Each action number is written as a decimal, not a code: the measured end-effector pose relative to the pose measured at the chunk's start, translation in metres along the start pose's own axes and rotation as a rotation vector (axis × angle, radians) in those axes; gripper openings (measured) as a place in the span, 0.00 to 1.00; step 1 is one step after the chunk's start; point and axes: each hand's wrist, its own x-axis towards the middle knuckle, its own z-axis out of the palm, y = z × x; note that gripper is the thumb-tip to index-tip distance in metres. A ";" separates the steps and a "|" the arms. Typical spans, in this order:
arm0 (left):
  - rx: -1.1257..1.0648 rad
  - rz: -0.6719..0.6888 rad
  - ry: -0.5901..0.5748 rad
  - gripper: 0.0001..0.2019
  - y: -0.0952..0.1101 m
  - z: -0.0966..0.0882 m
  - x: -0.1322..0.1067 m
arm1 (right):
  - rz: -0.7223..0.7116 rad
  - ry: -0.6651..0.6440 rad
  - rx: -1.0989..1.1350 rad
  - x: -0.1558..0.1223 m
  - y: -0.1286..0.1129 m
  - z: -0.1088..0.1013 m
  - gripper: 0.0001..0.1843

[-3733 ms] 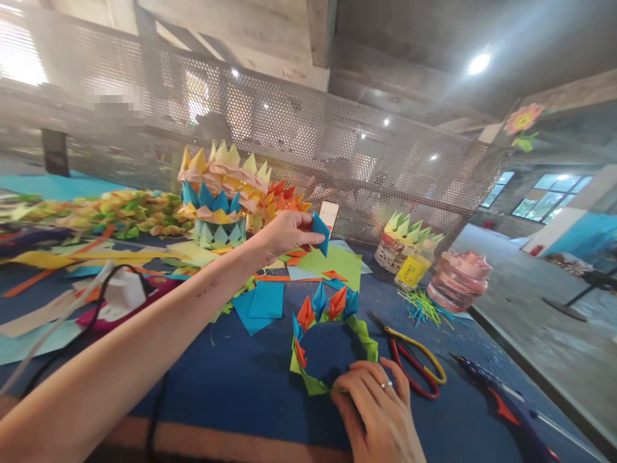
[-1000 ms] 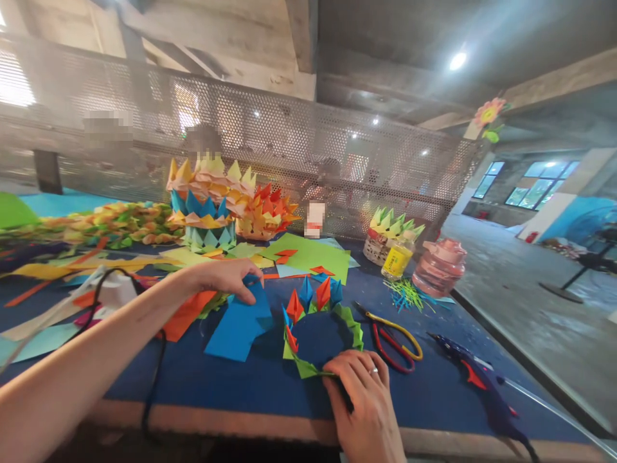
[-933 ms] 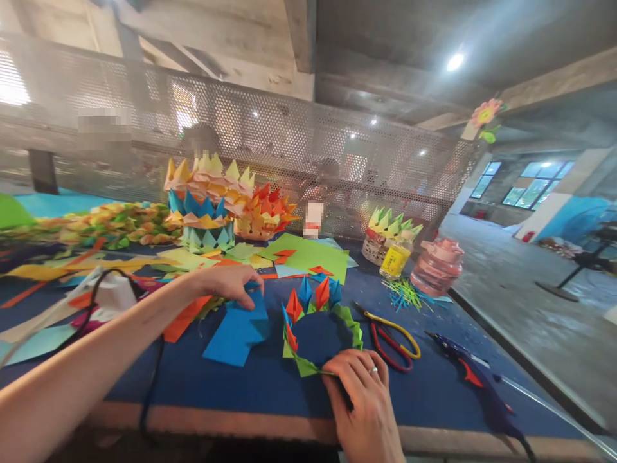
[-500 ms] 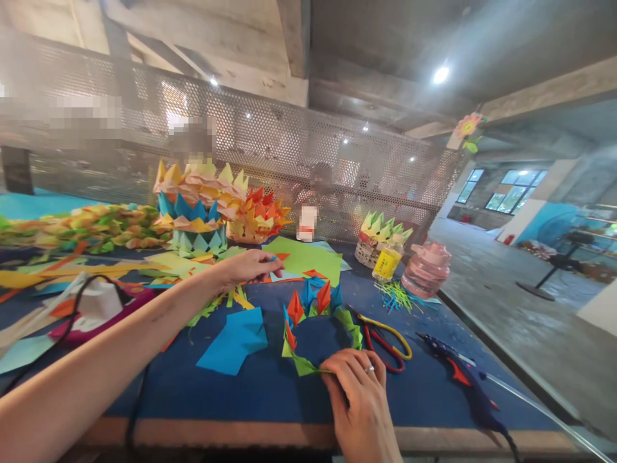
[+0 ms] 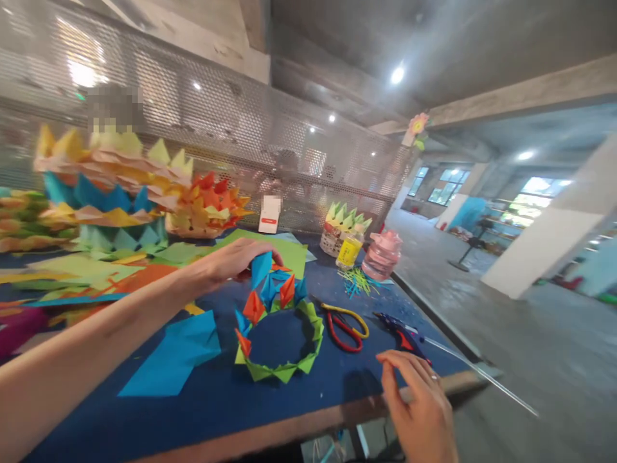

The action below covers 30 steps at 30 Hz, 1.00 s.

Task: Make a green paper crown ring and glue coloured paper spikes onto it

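Observation:
My left hand (image 5: 243, 258) reaches over the far side of a paper ring crown (image 5: 282, 373), its fingers closed on a folded blue paper piece (image 5: 261, 267). The ring lies on the table, made of green folded pieces with orange and blue points standing at its back and left. My right hand (image 5: 418, 402) hovers by the table's front edge with loosely bent fingers, thumb slightly apart, nothing visible in it. Just beyond it lies a dark blue glue gun (image 5: 400, 331) with a clear glue stick. Scissors (image 5: 346, 326) with red and yellow handles rest between ring and glue gun.
Blue paper sheets (image 5: 176, 354) lie left of the ring. Finished paper crowns (image 5: 120, 212) are stacked behind my left arm. A yellow-labelled bottle (image 5: 349, 249), a pink jug (image 5: 382, 256) and a phone (image 5: 269, 215) stand at the back. Paper shreds (image 5: 357, 281) lie before the bottle.
My right hand has let go of the ring's front edge and moved right, towards the glue gun. My left hand has come nearer the ring with the blue piece. The view has swung right.

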 end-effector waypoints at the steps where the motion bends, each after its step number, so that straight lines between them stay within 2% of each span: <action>1: -0.011 0.002 -0.027 0.15 0.001 0.002 -0.003 | 0.047 -0.003 -0.064 -0.005 0.014 -0.007 0.13; 4: -0.009 -0.011 -0.092 0.17 0.002 0.005 -0.008 | 0.233 -0.008 -0.235 -0.018 0.048 -0.024 0.25; 7: -0.043 -0.037 -0.109 0.17 0.002 0.002 -0.009 | 0.484 -0.072 -0.341 -0.017 0.062 -0.033 0.32; 9: -0.081 -0.035 -0.112 0.16 0.001 0.000 -0.007 | 0.673 -0.218 -0.395 -0.010 0.063 -0.033 0.32; 11: -0.104 -0.026 -0.127 0.14 -0.001 -0.001 -0.006 | 0.801 -0.404 -0.389 0.001 0.063 -0.028 0.28; 12: -0.104 -0.017 -0.138 0.14 -0.001 -0.002 -0.006 | 0.825 -0.476 -0.361 0.006 0.063 -0.025 0.26; 14: -0.079 0.004 -0.166 0.13 -0.002 -0.003 -0.005 | 0.819 -0.538 -0.297 0.016 0.066 -0.018 0.19; 18: -0.026 0.031 -0.207 0.12 -0.004 -0.004 -0.006 | 0.818 -0.536 -0.174 0.027 0.079 -0.010 0.08; 23: 0.026 0.112 -0.250 0.13 -0.008 -0.009 -0.001 | 0.944 -0.467 0.103 0.020 0.084 -0.012 0.14; 27: 0.010 0.129 -0.269 0.12 -0.011 -0.011 0.002 | 1.042 -0.363 0.443 0.002 0.066 -0.018 0.16; 30: 0.005 0.133 -0.284 0.11 -0.011 -0.009 0.002 | 1.156 -0.247 0.801 -0.004 0.043 -0.024 0.16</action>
